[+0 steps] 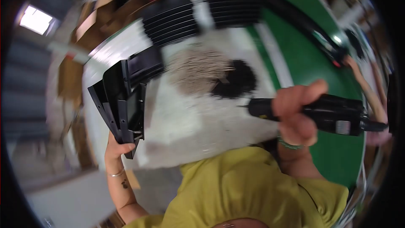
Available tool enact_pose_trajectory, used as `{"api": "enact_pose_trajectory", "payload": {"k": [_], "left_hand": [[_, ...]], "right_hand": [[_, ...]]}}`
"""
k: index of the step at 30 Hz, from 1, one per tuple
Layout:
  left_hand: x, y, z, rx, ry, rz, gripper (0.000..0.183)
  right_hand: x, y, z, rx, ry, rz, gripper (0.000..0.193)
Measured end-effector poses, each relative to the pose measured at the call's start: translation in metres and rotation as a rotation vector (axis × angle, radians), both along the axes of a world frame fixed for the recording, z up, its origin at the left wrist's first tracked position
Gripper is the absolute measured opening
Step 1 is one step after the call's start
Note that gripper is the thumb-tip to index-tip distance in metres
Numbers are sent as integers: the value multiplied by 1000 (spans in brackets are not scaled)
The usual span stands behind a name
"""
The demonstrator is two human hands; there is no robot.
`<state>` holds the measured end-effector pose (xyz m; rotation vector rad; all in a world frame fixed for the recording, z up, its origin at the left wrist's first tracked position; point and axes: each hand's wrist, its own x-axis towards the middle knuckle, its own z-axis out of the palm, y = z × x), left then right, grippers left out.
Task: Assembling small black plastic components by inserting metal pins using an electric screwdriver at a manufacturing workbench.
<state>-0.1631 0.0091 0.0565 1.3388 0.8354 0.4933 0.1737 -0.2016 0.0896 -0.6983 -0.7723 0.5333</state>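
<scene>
My left hand [117,148] is closed around the lower end of several black panels with small holes [122,105], held tilted at the left side of the table. They look like parts of a frame, but their exact kind does not show. In my right hand [295,112] lies a black electric screwdriver [337,114], its thin bit pointing left over the table. Beyond the bit are a heap of black screw-like pieces [237,80] and, touching it, a heap of thin beige sticks [196,69].
The white-covered table [211,122] carries stacked black slatted parts [171,21] along its far side. A green surface [333,160] borders it on the right. There another person's hand [349,62] is at a long black part [303,21]. Cardboard boxes [71,78] stand at the left.
</scene>
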Motion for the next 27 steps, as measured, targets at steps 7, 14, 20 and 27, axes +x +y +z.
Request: {"api": "enact_pose_trajectory", "payload": {"k": [7,14,20,27], "left_hand": [[338,-56,0,862,-51,-1086,106],[479,-250,-60,1229,-413,-1285,115],[440,-170,-38,1148,-884,-959,54],[227,63,-1,1196,-29,-391,35]], "right_hand": [[11,-70,33,172,-331,17,29],[-5,-101,27,427,-235,-392,30],[19,-98,22,312,-207,-348,27],[34,-60,6,213,-77,-261,29]]}}
